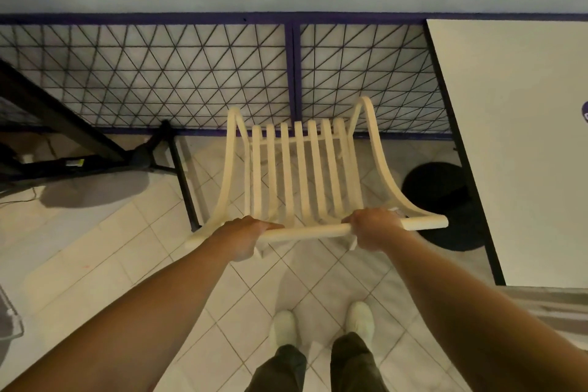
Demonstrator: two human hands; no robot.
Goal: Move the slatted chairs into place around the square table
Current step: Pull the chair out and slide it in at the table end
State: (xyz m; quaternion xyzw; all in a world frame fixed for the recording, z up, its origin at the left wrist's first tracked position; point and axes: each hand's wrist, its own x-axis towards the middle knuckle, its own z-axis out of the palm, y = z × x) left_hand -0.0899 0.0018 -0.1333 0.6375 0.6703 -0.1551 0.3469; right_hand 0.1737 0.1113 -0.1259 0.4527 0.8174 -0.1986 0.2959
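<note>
1. Head view: both hands wrapped round the chair (302,175) top rail, left hand (245,237) and right hand (374,227) level, equally near.
2. Chair dead ahead on the tiles, facing the fence (159,73).
3. Table (515,153) off to the right, its left edge just beside the chair's right arm; likely needs a rightward swing.

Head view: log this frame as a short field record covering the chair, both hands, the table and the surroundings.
chair: cream slatted chair, seen from above, facing the fence
left hand: closed on the chair's top rail, left part
right hand: closed on the same rail, right part
table: white square table to the right of the chair, apart from it; round dark base beneath
background: dark mesh fence just beyond the chair
floor: pale tiles
feet: white shoes behind the chair
</note>
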